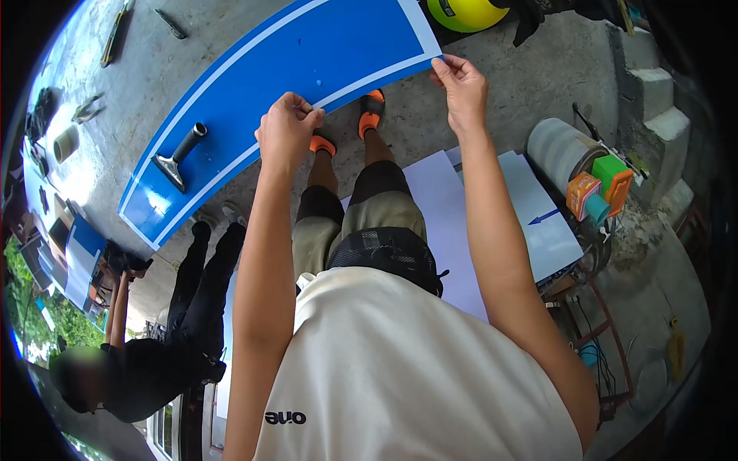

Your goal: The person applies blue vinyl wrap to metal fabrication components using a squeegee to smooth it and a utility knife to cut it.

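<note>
A long blue sign panel [254,88] with a white border stripe stretches across the top of the view, appearing curved. My left hand [288,131] is closed in a pinch over its near edge, beside the white stripe; what the fingertips hold is too small to make out. At the panel's right corner, my right hand [465,92] pinches with thumb and forefinger right by the end of the white stripe. Whether it grips the panel edge or a thin strip cannot be told. A squeegee [181,157] with a black handle lies on the panel's left part.
Another person [146,376] in dark clothes stands at left. Behind my legs lie white sheets [434,207]. At right are a bucket [557,146], small coloured boxes [600,188] and concrete steps [653,100]. A yellow helmet-like object [465,11] sits beyond the panel.
</note>
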A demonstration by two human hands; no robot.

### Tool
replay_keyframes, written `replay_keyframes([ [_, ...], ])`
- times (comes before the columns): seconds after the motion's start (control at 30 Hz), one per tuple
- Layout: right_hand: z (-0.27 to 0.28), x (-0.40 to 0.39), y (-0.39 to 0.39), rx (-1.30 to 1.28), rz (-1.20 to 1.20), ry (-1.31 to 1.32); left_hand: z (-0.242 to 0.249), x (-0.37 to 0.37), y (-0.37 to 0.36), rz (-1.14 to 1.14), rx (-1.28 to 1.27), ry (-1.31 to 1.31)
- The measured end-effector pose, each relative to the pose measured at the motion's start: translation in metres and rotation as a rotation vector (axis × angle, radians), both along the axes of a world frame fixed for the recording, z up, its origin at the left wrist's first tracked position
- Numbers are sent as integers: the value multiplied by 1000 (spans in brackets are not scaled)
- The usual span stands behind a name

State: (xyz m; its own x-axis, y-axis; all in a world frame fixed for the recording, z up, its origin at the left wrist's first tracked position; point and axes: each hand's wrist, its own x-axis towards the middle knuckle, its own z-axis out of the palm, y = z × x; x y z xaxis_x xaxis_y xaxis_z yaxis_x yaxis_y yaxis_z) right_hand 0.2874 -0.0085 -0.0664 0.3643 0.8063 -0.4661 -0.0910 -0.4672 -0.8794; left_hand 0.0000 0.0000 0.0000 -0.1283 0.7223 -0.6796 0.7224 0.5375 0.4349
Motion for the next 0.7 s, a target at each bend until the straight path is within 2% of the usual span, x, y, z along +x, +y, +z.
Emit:
replay_keyframes([
  [0.17,-2,-29,-19,45,-178,188,-1,2,-1,-1,0,6],
  [0.37,-5,-51,-22,44,-247,192,2,2,0,-8,-3,3],
  [0.53,-5,-64,-26,69,-234,240,1,2,0,-13,0,6],
  [0.7,-4,-75,-28,53,-204,174,4,4,1,-21,1,24],
])
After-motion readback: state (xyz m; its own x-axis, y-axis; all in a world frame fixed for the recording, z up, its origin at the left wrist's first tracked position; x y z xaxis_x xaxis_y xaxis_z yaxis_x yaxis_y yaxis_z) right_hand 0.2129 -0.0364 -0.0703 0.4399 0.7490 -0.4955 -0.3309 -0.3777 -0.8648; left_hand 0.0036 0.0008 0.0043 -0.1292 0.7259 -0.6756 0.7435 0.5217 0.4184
